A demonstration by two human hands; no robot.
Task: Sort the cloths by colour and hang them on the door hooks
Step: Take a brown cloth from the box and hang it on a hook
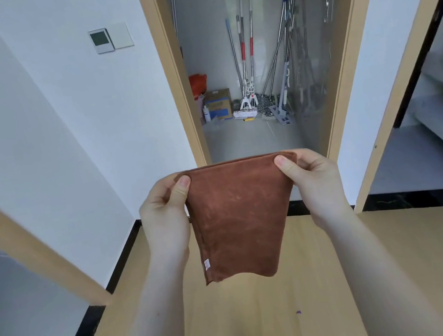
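Observation:
A brown cloth (237, 217) hangs folded in front of me, stretched between both hands at chest height. My left hand (164, 210) pinches its upper left corner with thumb on the near side. My right hand (314, 182) pinches the upper right corner the same way. A small white label sits on the cloth's lower left edge. No door hooks and no other cloths are in view.
Straight ahead an open doorway (172, 68) with a light wood frame leads into a storage closet holding several mops (246, 56), a cardboard box (218, 103) and an orange bag (198, 83). A wall thermostat (101, 40) is at the left. Wood floor (267, 320) lies below.

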